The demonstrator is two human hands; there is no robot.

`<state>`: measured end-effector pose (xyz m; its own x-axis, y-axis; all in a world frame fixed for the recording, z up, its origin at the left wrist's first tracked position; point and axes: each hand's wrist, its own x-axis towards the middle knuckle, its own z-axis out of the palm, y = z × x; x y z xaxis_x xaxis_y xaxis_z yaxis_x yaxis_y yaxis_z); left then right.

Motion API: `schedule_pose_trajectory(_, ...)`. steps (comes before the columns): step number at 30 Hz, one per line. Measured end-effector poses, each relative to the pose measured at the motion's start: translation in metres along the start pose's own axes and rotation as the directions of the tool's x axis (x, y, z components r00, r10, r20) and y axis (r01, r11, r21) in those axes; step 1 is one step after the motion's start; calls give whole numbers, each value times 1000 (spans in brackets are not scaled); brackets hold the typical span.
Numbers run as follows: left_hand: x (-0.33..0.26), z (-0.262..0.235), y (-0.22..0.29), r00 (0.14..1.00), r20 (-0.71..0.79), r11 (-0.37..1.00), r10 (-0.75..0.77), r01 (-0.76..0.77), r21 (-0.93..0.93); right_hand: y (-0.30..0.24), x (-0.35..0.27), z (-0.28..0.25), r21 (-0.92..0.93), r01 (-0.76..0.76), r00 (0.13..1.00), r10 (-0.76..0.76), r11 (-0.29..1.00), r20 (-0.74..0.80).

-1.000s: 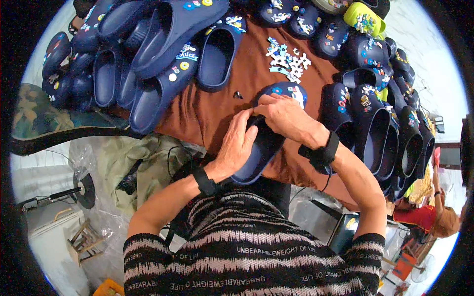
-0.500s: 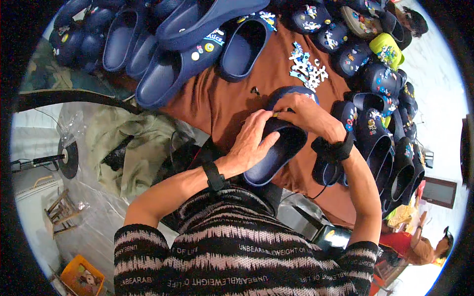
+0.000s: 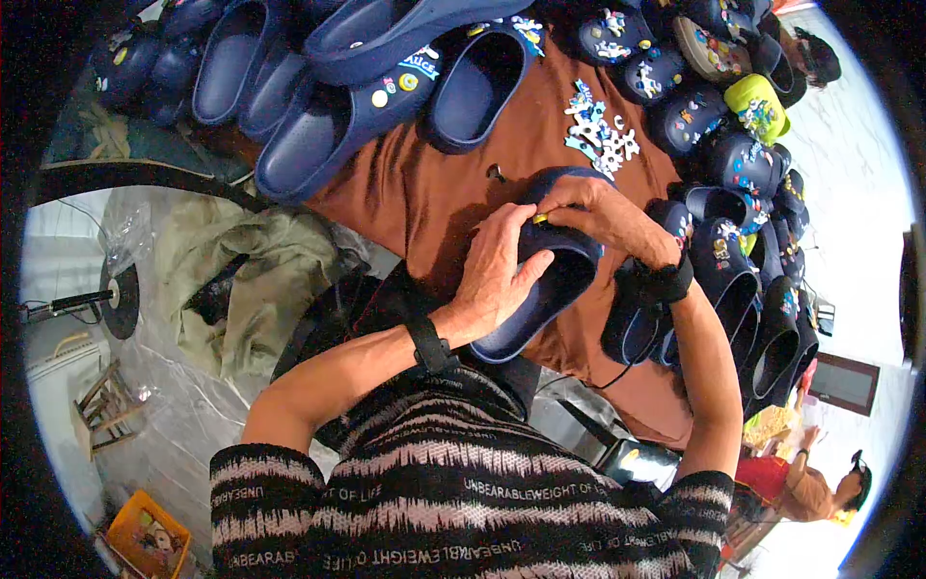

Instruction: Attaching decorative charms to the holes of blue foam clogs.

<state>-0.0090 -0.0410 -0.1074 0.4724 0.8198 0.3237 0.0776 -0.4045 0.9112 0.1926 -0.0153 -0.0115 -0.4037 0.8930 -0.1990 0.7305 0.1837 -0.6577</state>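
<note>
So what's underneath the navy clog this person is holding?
The navy clog rests on a brown cloth covering the table. The left hand and right hand grip it, with something small and yellow at the fingers. The cloth directly beneath is hidden.

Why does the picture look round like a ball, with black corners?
Head view: a fisheye lens bends straight edges near the rim and leaves black corners. The middle stays sharp, where the left hand and right hand hold a navy clog; the floor at right looks washed out.

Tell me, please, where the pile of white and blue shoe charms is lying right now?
In the head view, the pile of charms lies on the brown cloth, just beyond the right hand, left of the decorated clogs.
</note>
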Motion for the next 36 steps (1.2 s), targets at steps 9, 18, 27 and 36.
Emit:
schedule_pose_trajectory(9, 0, 0, 1, 997, 56, 998, -47, 45, 33, -6, -9, -4, -249, 126, 988, -144, 960, -53)
schedule_pose_trajectory(18, 1, 0, 2, 995, 84, 998, -59, 56, 42, -28, -17, 10, -622, 53, 998, -69, 781, -3)
schedule_pose_trajectory(27, 3, 0, 3, 998, 64, 993, 4, -11, 119, -42, -23, 19, -643, -15, 999, 38, 766, 23)
schedule_pose_trajectory(36, 4, -7, 1, 998, 67, 1000, 20, -20, -3, -20, -37, 2, -362, -67, 977, -13, 930, -214)
